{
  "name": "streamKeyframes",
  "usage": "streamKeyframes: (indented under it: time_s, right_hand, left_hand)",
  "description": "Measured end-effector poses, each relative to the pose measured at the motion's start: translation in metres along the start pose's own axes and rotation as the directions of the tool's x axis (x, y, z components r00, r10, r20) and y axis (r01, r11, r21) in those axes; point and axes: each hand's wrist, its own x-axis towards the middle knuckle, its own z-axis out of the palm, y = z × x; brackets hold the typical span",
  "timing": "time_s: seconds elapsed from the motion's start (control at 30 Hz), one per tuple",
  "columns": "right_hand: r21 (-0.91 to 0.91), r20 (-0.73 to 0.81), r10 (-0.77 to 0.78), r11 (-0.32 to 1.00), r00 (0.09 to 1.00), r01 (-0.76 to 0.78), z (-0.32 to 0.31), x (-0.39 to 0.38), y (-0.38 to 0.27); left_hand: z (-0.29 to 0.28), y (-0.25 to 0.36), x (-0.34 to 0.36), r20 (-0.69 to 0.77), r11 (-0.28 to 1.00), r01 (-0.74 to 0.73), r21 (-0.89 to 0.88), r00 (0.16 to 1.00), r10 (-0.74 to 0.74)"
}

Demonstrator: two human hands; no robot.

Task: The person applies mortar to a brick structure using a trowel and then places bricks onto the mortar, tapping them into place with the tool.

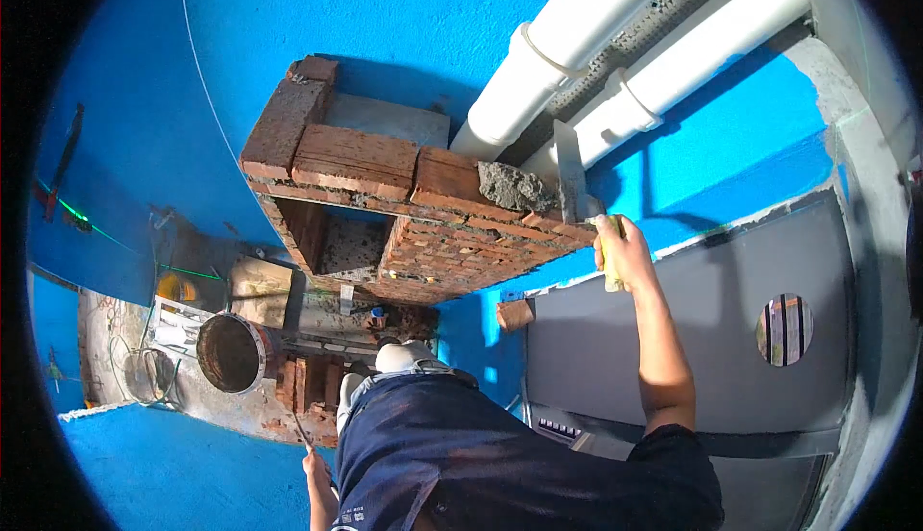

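My right hand is closed round the pale yellow handle of a bricklayer's knife. Its flat grey blade stands on edge at the right end of the red brick wall. Beside the blade, a lump of grey mortar sits on the top course. Further left along that course lie bricks, with a corner turning back toward the blue wall. Low at the left, my left hand grips a thin dark rod-like thing; its kind cannot be made out.
Two white pipes rise behind the brickwork. Below are a round bucket, loose bricks near my feet, and a board. A grey panel with a round hole stands at the right. Green light lines cross the left wall.
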Motion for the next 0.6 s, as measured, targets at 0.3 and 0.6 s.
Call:
streamKeyframes:
  time_s: [0.3,0.6]
  right_hand:
    - [0.597,0.479,0.201,0.639,0.854,-0.485,0.018,0.001,0.05]
    - [0.674,0.438,0.179,0.583,0.881,-0.453,0.026,-0.001,0.057]
  left_hand:
    - [-0.007,0.036,0.011,0.025,0.998,-0.055,-0.002,0.998,0.055]
    - [-0.016,0.049,0.006,0.025,0.997,-0.07,-0.036,0.997,0.071]
